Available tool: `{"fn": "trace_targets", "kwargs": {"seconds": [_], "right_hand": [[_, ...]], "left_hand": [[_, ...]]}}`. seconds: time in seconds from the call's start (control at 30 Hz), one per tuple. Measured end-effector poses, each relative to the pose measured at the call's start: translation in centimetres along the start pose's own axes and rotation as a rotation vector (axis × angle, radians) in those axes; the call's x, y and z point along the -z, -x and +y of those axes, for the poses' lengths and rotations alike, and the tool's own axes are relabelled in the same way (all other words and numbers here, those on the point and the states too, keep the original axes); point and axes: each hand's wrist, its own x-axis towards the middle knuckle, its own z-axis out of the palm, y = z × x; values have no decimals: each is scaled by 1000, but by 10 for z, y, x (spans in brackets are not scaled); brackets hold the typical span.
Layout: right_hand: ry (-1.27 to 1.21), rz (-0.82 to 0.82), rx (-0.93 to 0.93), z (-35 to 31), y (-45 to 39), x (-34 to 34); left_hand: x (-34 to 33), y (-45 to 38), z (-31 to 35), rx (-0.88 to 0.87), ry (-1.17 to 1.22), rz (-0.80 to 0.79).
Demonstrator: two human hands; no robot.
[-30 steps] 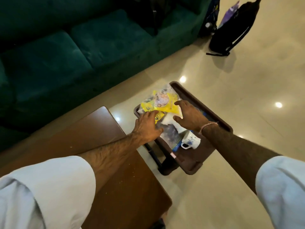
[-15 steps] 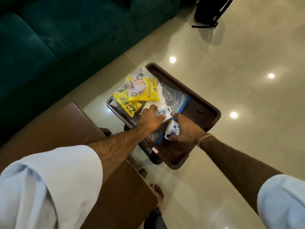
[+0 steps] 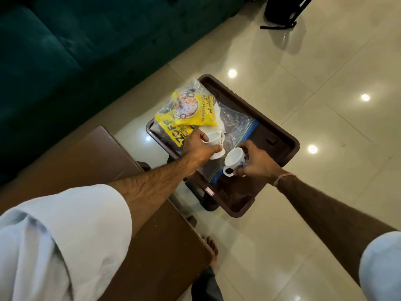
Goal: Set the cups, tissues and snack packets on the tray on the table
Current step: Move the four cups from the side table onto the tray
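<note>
A dark brown tray (image 3: 280, 135) rests on a low stand over the floor. On it lie yellow snack packets (image 3: 191, 111), white tissues (image 3: 217, 118) and a clear zip bag (image 3: 236, 124). My left hand (image 3: 197, 148) grips a white cup (image 3: 214, 140) above the tray's left part. My right hand (image 3: 258, 161) holds a second white cup (image 3: 233, 159) with blue flowers, tilted so its mouth faces me, its handle toward me.
The brown wooden table (image 3: 138, 213) lies under my left arm, left of the tray. A dark green sofa (image 3: 65, 51) runs along the far left. A black bag (image 3: 284, 11) stands on the glossy tile floor at the top. My bare foot (image 3: 211, 246) shows by the table's corner.
Both hands went from the packets to a cup each and have now lifted the cups slightly apart. The view dropped down toward the tray.
</note>
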Motion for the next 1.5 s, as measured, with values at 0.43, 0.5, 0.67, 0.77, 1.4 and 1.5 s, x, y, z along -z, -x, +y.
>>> {"fn": "trace_targets", "kwargs": {"seconds": [0.43, 0.5, 0.67, 0.77, 1.4, 1.5], "right_hand": [[-643, -243, 10, -117, 16, -54], [-611, -276, 52, -140, 16, -71], [-512, -391, 157, -187, 21, -123], [-453, -471, 189, -215, 26, -156], [76, -701, 457, -330, 87, -371], [191, -719, 587, -342, 98, -401]], "left_hand": [[152, 33, -63, -206, -48, -60], [179, 46, -79, -216, -61, -58], [247, 86, -134, -206, -64, -88], [284, 115, -172, -177, -86, -63], [398, 251, -386, 17, -290, 36], [407, 267, -407, 48, -374, 53]]}}
